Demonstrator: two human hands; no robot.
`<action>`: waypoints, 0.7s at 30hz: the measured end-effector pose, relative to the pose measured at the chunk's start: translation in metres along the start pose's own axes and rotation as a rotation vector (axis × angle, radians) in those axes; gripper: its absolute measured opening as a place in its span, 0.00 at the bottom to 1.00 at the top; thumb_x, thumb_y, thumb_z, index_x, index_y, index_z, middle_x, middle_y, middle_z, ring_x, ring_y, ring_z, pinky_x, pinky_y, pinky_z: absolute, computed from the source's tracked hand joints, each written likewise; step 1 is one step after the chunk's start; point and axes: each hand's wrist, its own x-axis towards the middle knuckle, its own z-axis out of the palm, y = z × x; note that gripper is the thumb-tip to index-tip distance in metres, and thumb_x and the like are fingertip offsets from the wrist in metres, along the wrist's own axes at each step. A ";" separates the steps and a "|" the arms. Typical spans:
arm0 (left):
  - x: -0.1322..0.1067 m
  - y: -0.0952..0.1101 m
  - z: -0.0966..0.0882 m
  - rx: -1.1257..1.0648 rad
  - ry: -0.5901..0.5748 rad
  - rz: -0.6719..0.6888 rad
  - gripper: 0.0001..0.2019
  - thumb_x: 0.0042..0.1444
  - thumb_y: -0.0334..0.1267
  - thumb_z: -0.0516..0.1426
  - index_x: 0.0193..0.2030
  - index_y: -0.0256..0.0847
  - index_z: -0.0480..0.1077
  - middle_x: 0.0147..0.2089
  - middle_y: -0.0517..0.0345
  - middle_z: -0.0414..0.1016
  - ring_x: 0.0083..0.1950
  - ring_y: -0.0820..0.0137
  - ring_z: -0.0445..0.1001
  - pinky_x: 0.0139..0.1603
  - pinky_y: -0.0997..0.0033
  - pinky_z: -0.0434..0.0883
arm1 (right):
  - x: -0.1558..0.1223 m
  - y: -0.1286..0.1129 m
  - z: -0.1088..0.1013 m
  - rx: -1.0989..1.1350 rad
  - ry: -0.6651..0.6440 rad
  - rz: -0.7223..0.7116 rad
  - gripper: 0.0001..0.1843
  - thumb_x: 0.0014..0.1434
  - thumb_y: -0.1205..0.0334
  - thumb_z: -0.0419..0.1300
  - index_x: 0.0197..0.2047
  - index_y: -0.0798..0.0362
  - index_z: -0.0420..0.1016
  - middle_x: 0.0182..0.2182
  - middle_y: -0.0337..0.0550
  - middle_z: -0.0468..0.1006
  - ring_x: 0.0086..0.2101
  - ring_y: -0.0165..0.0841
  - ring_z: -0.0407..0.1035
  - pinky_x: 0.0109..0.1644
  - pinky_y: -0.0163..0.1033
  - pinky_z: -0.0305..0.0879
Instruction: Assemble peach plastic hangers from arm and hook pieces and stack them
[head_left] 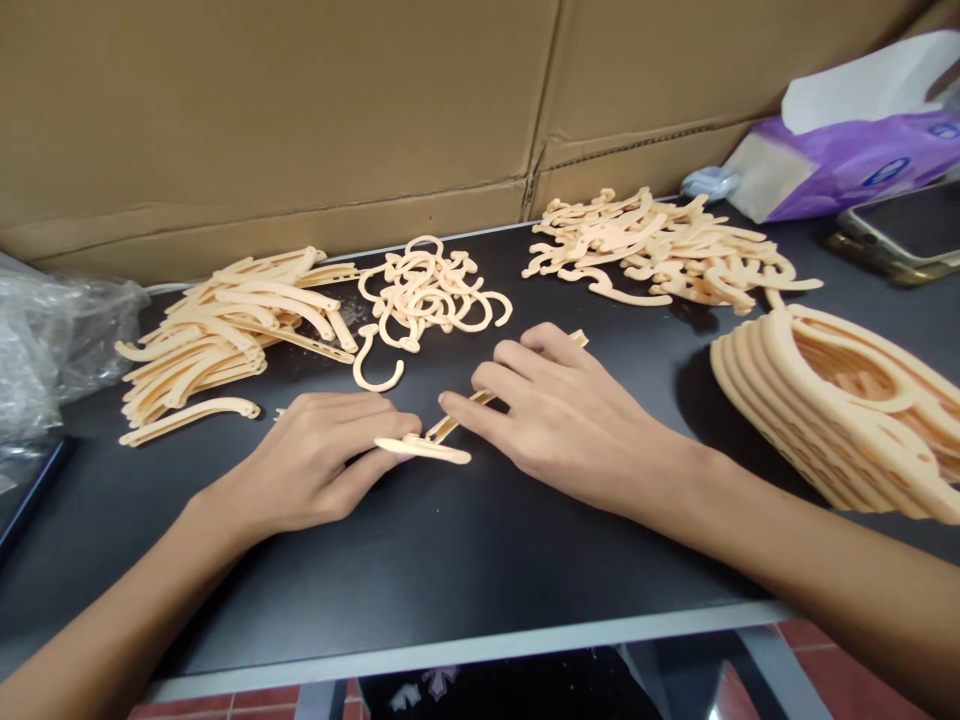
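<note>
A: What's btwn the hands?
B: Peach plastic hanger strip (465, 418), lying mid-desk (450, 652), its middle hidden under the right hand (562, 418). Left hand (315, 462) is curled over its curved end, fingers (375, 425) close together on it. Right fingers (487, 385) are spread, lying on or just over the strip. Can't tell if either hand's gripping.
A: What's around it?
B: Just behind: tangle of hooks (424, 295). To its L, pile of straight arms (225, 330); back R, heap of curved pieces (660, 245). Stacked hangers (832, 400) at R, cut off by the frame.
A: Further out?
B: Plastic bag (52, 340) off L edge, partly cut off. Tissue pack (847, 160) & phone (900, 235) in back R corner, both cut off. Cardboard box (262, 120) along back edge.
</note>
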 end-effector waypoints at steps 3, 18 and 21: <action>0.000 0.001 -0.001 -0.005 -0.022 -0.018 0.10 0.71 0.37 0.49 0.44 0.40 0.71 0.32 0.59 0.71 0.31 0.72 0.69 0.34 0.71 0.62 | 0.001 0.000 -0.003 -0.016 -0.002 -0.009 0.16 0.69 0.73 0.50 0.48 0.55 0.79 0.31 0.44 0.77 0.34 0.37 0.64 0.41 0.44 0.48; -0.001 0.002 0.000 0.011 -0.027 -0.035 0.11 0.71 0.37 0.50 0.46 0.42 0.74 0.36 0.58 0.77 0.35 0.71 0.74 0.37 0.72 0.65 | 0.001 -0.002 0.002 -0.034 0.026 -0.033 0.17 0.69 0.74 0.49 0.43 0.55 0.79 0.29 0.43 0.75 0.32 0.36 0.61 0.39 0.44 0.48; -0.002 0.002 0.000 0.098 -0.023 -0.051 0.11 0.70 0.38 0.51 0.43 0.41 0.74 0.33 0.59 0.75 0.32 0.71 0.73 0.34 0.71 0.63 | 0.001 -0.002 0.003 -0.031 0.047 -0.027 0.17 0.69 0.74 0.49 0.41 0.55 0.79 0.28 0.43 0.75 0.32 0.36 0.61 0.40 0.43 0.48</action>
